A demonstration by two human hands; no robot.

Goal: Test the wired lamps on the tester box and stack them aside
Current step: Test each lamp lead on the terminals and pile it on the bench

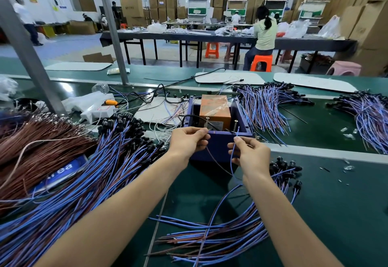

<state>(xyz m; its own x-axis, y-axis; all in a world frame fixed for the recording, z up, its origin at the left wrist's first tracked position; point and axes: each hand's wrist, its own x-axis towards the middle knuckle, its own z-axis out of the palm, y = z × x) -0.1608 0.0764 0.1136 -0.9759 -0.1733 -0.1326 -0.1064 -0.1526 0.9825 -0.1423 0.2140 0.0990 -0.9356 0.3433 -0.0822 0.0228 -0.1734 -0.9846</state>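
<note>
The left hand [188,140] fingers pinch a brown wire [218,165], the right hand [251,156] fingers a blue wire [237,132], at the near edge of the purple tester box [218,148] on the desk [315,214]; their lamp is lost among the near wires.

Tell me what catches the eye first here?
Two hands work at centre: the left hand pinches a thin brown wire, the right hand a thin blue wire, by the near rim of a dark blue open-topped box. A heap of blue and brown wired lamps fills the left.
</note>
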